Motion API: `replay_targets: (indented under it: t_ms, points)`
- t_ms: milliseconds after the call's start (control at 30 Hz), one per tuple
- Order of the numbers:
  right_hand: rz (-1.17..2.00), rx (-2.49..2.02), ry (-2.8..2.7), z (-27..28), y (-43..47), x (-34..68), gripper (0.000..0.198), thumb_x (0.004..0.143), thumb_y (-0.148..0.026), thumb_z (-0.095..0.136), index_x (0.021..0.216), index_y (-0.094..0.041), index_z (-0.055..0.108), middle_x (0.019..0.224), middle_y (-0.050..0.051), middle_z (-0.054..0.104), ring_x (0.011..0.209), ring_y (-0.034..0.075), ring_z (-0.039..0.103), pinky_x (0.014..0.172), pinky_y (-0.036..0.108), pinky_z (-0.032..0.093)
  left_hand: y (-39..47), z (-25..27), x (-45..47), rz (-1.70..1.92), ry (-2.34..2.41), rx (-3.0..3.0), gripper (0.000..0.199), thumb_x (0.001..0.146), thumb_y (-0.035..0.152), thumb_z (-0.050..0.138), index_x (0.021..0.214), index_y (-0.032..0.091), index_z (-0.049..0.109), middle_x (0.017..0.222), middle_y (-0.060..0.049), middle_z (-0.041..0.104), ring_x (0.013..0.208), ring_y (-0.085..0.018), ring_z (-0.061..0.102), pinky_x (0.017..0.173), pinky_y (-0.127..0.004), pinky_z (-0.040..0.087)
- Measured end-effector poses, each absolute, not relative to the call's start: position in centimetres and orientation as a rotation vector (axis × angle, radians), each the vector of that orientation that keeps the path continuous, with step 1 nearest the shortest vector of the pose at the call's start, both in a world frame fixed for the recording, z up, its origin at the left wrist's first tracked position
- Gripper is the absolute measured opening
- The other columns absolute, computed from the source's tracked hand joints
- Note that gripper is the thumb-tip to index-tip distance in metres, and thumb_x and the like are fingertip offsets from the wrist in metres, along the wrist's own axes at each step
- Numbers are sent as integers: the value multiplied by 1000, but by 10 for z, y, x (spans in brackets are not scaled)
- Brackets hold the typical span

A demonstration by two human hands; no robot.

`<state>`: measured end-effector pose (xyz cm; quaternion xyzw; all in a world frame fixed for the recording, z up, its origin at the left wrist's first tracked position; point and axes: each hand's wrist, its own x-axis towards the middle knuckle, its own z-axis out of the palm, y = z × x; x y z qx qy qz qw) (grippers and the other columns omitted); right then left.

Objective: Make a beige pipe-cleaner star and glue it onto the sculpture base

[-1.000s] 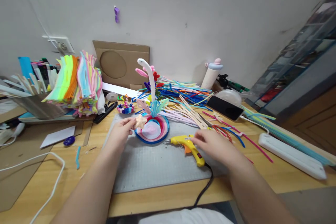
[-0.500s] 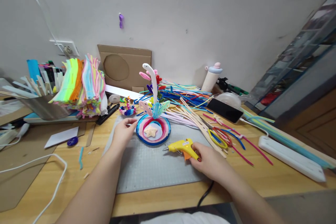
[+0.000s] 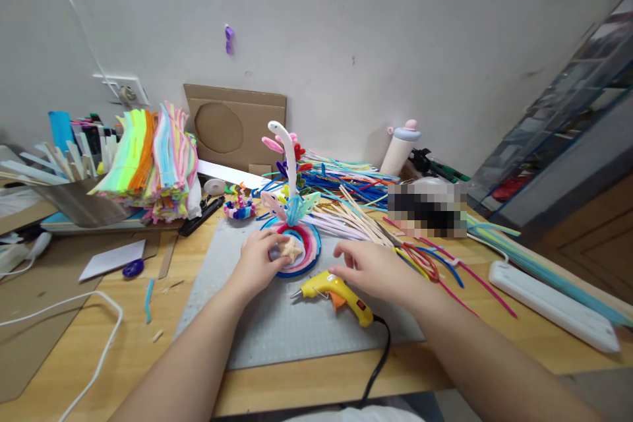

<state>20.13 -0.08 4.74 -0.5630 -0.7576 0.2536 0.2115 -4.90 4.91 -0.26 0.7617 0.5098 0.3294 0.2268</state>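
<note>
A round base of coiled blue, pink and red pipe cleaners lies on the grey cutting mat. My left hand reaches over its left side, thumb and fingers closed about a small cream star. Behind the base rises a white curved swan-like neck with pastel wings at its foot. A yellow glue gun lies on the mat, nozzle to the left. Just above it hovers my right hand, its fingers apart and holding nothing.
Loose pipe cleaners and scissors lie at back and right. A bottle stands by the wall, a white power strip at far right. Pipe-cleaner bundles fill the left back. The gun's black cord crosses the front edge.
My right hand has let go of the glue gun, which now lies further left on the mat. My left hand has moved from the base's edge onto the star, which has shifted slightly right.
</note>
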Motion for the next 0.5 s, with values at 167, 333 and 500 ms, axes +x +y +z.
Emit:
replay_targets:
  t_ms: [167, 333, 500]
  points:
    - [903, -1406, -1949, 25, 26, 179, 17, 76, -34, 63, 84, -19, 67, 66, 0, 60, 60, 13, 49, 57, 26, 31, 49, -4, -44, 968, 1294, 2057, 33, 68, 21, 69, 101, 23, 69, 105, -7, 68, 102, -26, 55, 92, -40, 38]
    - [1186, -1257, -1650, 4, 29, 162, 37, 76, -38, 62, 107, -19, 58, 90, 5, 64, 68, 15, 57, 54, 25, 42, 43, -8, -33, 1039, 1253, 1877, 35, 73, 27, 66, 107, 20, 65, 96, -6, 70, 78, -19, 60, 71, -31, 47]
    - [1456, -1133, -1435, 0, 30, 161, 37, 76, -47, 61, 96, -17, 60, 78, 4, 65, 60, 13, 59, 46, 21, 41, 32, -1, -21, 1090, 1220, 1796, 36, 68, 28, 71, 103, 21, 67, 92, -3, 69, 76, -18, 58, 70, -29, 46]
